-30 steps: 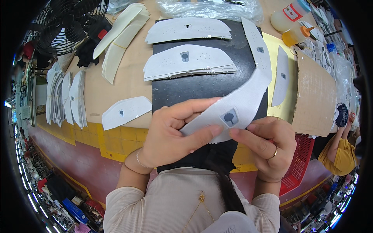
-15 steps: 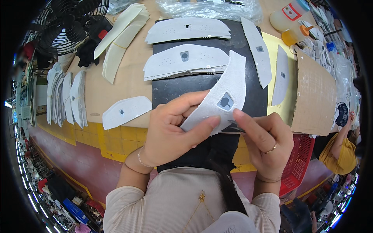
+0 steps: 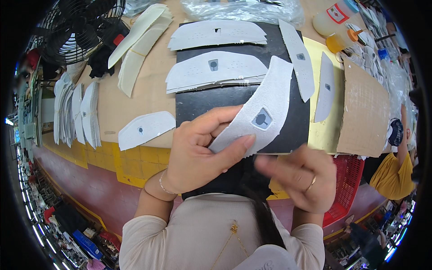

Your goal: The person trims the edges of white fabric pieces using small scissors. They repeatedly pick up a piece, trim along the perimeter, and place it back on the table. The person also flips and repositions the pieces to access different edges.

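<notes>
My left hand [image 3: 200, 155] grips a curved light-grey fabric panel [image 3: 275, 96] between thumb and fingers. The panel stands tilted above the black mat [image 3: 216, 100] and carries a grey patch with a dark rounded emblem. To its lower right is my right hand [image 3: 303, 177], apart from the panel and smeared by motion; whether anything is in its fingers cannot be made out. Beyond the hands lie two stacks of similar panels, a nearer stack [image 3: 189, 72] with an emblem patch on top and a farther stack [image 3: 193, 33] with a small dark cutout.
Single panels lie at left [image 3: 153, 128] and right [image 3: 302, 67]. Bundled panels [image 3: 91, 112] stand at the far left, near a black fan [image 3: 81, 27]. Two bottles, one with yellow liquid [image 3: 337, 42], are at back right. Cardboard [image 3: 364, 108] and a red basket [image 3: 344, 184] flank the right side.
My right hand has drawn down and away from the panel, where it was pinching a dark pointed tool at the lower edge. The held panel has opened out slightly to the right.
</notes>
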`<state>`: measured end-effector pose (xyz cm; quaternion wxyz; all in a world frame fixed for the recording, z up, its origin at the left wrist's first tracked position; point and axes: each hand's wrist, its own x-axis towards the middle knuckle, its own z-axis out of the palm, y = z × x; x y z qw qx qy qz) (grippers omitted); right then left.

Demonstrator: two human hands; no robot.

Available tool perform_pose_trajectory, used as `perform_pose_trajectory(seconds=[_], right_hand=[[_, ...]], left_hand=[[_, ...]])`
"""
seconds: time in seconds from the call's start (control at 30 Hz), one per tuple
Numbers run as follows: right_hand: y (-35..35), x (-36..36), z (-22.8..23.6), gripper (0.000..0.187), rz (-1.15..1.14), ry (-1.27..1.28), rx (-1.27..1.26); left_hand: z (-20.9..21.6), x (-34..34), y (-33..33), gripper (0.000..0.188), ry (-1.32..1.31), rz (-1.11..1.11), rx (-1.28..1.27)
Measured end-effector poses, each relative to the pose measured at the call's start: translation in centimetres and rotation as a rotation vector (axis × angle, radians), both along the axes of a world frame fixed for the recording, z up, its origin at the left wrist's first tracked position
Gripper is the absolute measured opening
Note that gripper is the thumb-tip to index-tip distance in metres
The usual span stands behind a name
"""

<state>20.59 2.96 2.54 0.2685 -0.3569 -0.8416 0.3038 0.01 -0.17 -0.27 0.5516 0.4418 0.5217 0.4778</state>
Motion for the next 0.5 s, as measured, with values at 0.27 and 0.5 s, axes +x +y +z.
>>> perform_pose_trajectory(seconds=[0.27,0.5], right_hand=[[-0.2,-1.8,-1.4,0.045,-0.208,0.074,0.01],[-0.1,-2.3,-2.1,0.045,-0.214,0.078,0.09]], left_hand=[[-1.1,1.0,-0.2,0.044,0.173,0.058,0.242],[-2.0,1.4,0.0,0.047,0.353,0.123,0.459]])
